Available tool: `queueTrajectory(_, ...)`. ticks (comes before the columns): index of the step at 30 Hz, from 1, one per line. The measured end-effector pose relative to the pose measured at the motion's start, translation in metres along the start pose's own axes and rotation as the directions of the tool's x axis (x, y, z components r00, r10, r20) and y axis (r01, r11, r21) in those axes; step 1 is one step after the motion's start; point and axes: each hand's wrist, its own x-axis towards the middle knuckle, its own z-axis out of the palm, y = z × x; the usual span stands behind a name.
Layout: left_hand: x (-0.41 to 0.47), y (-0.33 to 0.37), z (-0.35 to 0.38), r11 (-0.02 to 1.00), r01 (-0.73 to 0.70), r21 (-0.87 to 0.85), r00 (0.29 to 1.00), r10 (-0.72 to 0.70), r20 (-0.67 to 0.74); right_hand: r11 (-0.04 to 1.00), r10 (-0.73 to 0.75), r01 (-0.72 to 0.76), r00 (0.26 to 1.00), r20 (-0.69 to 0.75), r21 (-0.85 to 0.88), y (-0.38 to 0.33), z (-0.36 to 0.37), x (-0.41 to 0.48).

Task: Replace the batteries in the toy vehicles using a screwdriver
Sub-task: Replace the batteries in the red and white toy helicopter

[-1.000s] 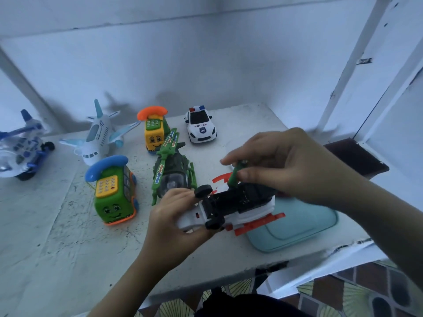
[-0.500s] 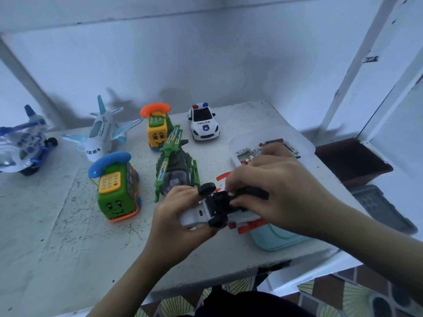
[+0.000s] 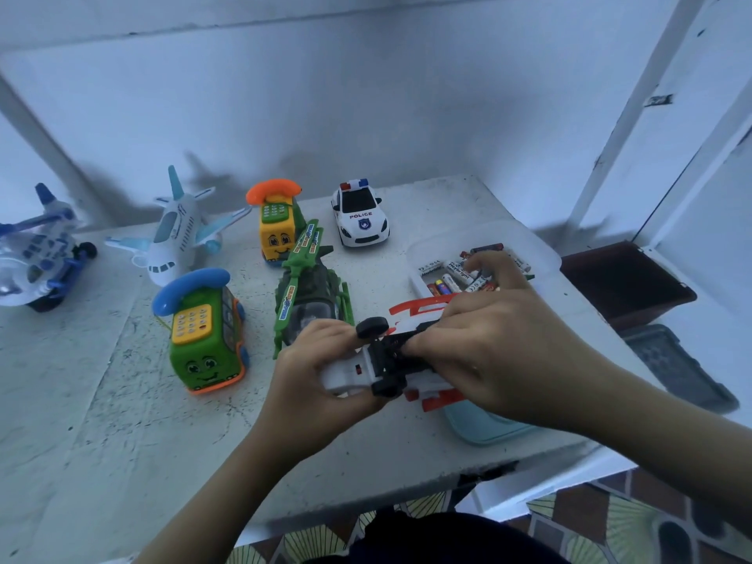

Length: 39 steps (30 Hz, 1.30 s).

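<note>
The green screwdriver, pinched above the toy a second ago, is out of sight now. The right hand (image 3: pixel 500 343) has dropped onto the black underside of the upturned white-and-red toy vehicle (image 3: pixel 354 366), fingertips curled in a tight grip at its battery hatch (probably lifting the cover, screw out). The left hand (image 3: pixel 317 376) clasps the toy's nose, centre frame, above the tabletop (image 3: pixel 122 421). Right of centre, a clear box (image 3: pixel 533 244) holds loose batteries (image 3: pixel 460 274).

A: What sort of place is this?
B: A home, it seems: scuffed white tabletop (image 3: pixel 101 421) against painted walls (image 3: pixel 366 95), patterned floor tiles (image 3: pixel 610 523) below, with a toy plane (image 3: pixel 179 234) and toy police car (image 3: pixel 360 219) set out.
</note>
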Motion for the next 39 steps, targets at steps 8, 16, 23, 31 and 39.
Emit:
queueTrajectory(8, 0.007, -0.001, -0.005, 1.000, 0.007, -0.020, 0.999, -0.007, 0.047, 0.999, -0.049, 0.051, 0.992, 0.112, -0.010, 0.004, -0.004, 0.002)
queueTrajectory(16, 0.010, -0.003, -0.007, 0.999, 0.014, -0.045, 0.998, -0.011, 0.064, 0.992, -0.063, 0.081, 0.984, 0.168, -0.100, 0.001, -0.003, 0.008)
queueTrajectory(23, 0.012, -0.002, -0.006, 0.999, 0.005, -0.032, 0.998, -0.003, 0.070, 0.986, 0.011, 0.031, 0.968, 0.250, -0.162, -0.003, -0.006, 0.016)
queueTrajectory(31, 0.014, 0.000, -0.005, 0.998, 0.005, -0.062, 0.997, 0.000, 0.074, 0.986, -0.009, 0.069, 0.929, 0.371, -0.149, -0.003, -0.008, 0.023)
queueTrajectory(39, 0.020, 0.001, -0.009, 0.999, 0.034, -0.036, 0.994, -0.030, 0.109, 0.967, 0.107, -0.163, 0.958, 0.267, 0.198, 0.012, -0.026, 0.025)
